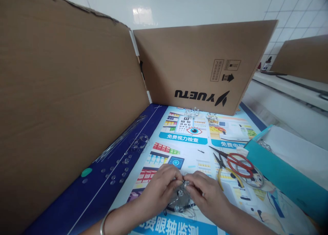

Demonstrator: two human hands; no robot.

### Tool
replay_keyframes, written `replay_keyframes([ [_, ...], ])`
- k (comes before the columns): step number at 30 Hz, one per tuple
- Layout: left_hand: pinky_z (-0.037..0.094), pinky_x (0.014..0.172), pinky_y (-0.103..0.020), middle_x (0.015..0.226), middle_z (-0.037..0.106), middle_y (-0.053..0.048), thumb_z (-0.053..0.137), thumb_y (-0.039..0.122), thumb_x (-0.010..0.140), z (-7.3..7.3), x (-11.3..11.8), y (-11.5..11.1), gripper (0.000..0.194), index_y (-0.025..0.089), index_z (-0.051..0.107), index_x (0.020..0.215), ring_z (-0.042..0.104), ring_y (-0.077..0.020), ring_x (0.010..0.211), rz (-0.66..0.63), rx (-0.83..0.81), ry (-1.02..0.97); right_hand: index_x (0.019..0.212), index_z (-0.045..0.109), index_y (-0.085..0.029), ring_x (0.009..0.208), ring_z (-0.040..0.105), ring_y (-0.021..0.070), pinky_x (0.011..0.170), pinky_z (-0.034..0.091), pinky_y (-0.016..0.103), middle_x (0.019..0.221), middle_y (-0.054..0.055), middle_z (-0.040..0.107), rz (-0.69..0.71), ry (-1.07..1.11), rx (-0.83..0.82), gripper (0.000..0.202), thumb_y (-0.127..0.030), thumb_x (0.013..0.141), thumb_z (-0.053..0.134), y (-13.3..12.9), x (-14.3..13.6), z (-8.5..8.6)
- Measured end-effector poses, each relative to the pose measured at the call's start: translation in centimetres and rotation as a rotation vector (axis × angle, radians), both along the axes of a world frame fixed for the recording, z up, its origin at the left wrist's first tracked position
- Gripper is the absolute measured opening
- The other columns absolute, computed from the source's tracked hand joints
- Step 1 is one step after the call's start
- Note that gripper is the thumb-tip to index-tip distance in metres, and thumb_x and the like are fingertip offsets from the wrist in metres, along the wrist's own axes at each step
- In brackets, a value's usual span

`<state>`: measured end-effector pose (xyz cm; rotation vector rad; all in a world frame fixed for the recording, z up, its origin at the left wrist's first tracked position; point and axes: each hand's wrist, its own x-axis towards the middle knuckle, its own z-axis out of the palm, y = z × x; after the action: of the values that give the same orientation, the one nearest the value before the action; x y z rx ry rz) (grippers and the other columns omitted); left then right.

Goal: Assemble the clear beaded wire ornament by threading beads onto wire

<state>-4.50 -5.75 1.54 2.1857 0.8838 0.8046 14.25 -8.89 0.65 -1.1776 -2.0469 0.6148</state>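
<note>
Both hands meet over a small piece of thin wire with clear beads (180, 193), low in the middle of the head view. My left hand (164, 183) pinches its upper left part between thumb and fingers. From the other side, my right hand (205, 190) pinches close by, the fingertips nearly touching. Beneath the beads lies a dark round object (176, 204), partly hidden by the hands and wire. Loose wire ends stick out toward the bottom. The exact point gripped is too small to make out clearly.
Red-handled scissors (241, 165) and yellow-handled pliers (229, 171) lie right of my hands, by a wire coil (260, 180). Loose clear beads (112, 177) and wires (120, 139) are left. A teal box (287, 170) sits right. Cardboard panels (194, 64) stand behind and left.
</note>
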Motion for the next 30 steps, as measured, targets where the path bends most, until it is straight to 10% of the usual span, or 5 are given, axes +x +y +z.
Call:
replay_keyframes([
  [30, 0.038, 0.082, -0.031, 0.089, 0.052, -0.003, 0.041, 0.028, 0.091, 0.08, 0.07, 0.39, 0.013, 0.019, 0.047, 0.083, 0.049, -0.0175, 0.09, 0.026, -0.372, -0.46, 0.071, 0.047, -0.019, 0.056, 0.046, 0.0101, 0.053, 0.037, 0.02, 0.062, -0.003, 0.049, -0.094, 0.182, -0.065, 0.01, -0.011, 0.076, 0.045, 0.07, -0.36, 0.17],
])
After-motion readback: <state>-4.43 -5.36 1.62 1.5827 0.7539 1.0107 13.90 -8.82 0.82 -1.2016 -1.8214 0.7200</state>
